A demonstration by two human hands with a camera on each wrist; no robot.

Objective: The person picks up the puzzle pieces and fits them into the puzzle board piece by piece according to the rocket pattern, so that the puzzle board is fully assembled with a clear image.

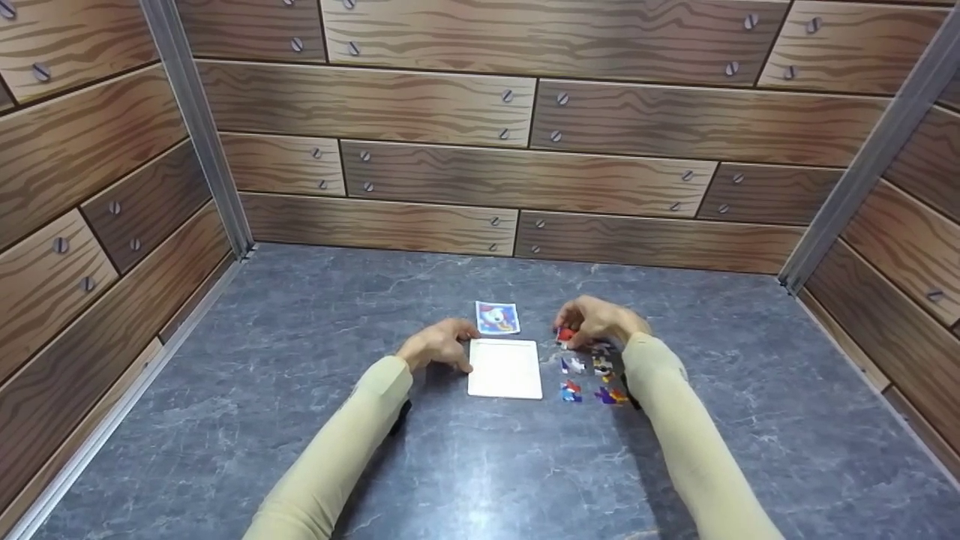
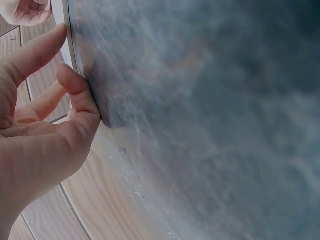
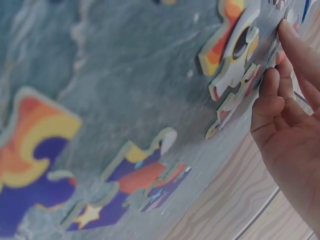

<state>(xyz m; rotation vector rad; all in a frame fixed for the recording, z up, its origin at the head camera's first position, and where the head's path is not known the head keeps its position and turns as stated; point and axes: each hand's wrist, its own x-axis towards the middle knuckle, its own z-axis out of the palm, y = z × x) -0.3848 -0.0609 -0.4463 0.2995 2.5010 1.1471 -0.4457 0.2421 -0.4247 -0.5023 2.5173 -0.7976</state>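
On your left, your left hand [image 1: 444, 343] is loose rather than clenched, its thumb and fingertips touching the left edge of a white board [image 1: 505, 371] lying flat on the desk [image 1: 225, 420]. Just beyond that board lies a small picture card [image 1: 497, 319]. To the board's right, you have a red puzzle piece [image 1: 565, 335] pinched in your right hand [image 1: 598, 320]. More loose puzzle pieces [image 1: 611, 396] lie on the desk near your right wrist.
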